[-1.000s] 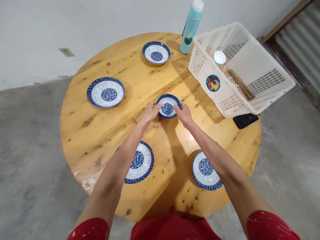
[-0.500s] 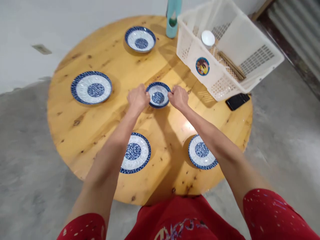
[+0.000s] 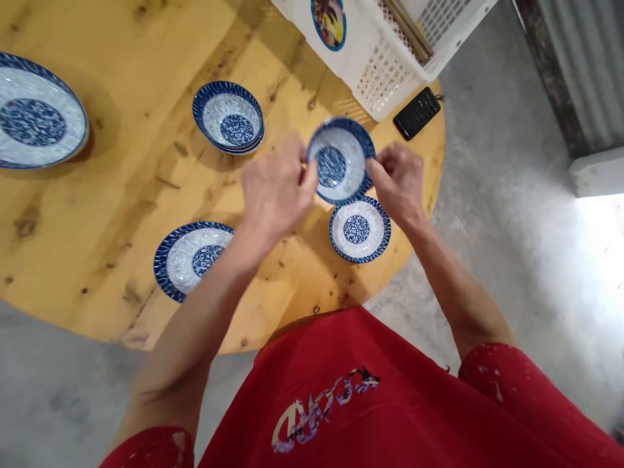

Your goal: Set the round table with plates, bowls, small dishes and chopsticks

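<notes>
Between my two hands a small blue-and-white bowl is held up off the table, its inside turned toward me. My left hand, a bit blurred, pinches its left rim. Thumb and fingers of my right hand close on its right rim. Just below the held bowl, a blue-rimmed plate lies near the table edge, its top edge close under the bowl in view. To the left of my hands stands a stack of matching bowls. Another plate is partly hidden by my left forearm.
A larger plate is cut off at the left edge of the view. At the top, a white plastic basket holds wooden chopsticks. A black phone lies by the round wooden table's right edge.
My hands have lifted one bowl off the stack and carried it right, above the right-hand plate. The other bowls stay stacked. The view has shifted right and down.
</notes>
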Motion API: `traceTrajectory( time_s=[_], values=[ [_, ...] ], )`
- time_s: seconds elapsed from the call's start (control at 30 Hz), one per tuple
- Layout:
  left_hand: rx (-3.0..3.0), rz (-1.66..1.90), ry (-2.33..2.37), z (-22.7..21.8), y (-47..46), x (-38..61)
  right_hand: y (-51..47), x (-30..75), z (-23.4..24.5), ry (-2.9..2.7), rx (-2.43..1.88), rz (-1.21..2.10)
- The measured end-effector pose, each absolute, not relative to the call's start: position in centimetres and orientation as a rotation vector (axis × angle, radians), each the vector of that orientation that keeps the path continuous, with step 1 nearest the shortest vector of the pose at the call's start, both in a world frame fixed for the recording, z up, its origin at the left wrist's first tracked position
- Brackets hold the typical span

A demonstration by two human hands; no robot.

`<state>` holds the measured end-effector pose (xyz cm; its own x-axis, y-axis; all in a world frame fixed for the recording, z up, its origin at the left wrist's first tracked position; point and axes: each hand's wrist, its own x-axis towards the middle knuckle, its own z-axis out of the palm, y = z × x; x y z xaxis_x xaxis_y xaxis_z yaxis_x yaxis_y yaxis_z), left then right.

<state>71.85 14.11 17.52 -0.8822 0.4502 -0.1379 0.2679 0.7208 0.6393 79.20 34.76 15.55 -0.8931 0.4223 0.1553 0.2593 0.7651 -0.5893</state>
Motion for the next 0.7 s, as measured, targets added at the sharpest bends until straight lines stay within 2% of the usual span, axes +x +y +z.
traceTrajectory(
  time_s=[0.2, 0.3, 0.47, 0.7],
  values=[
    [0.779, 1.004, 2.296, 11.0, 18.7, 78.1, 38.1, 90.4, 10.6, -2.677, -0.967, 0.905],
    [0.836, 0.955, 2.195, 9.1, 20.0, 79.1, 38.7, 93.0, 8.6, -2.649, -1.079, 0.951],
    [0.895, 0.840, 2.162, 8.4, 20.9, 78.3, 38.8, 93.7, 6.8, -2.654, -1.180, 0.988],
    [0.881, 0.825, 2.133, 8.4, 20.8, 76.9, 37.9, 93.0, 6.6, -2.606, -1.161, 1.117]
  ],
)
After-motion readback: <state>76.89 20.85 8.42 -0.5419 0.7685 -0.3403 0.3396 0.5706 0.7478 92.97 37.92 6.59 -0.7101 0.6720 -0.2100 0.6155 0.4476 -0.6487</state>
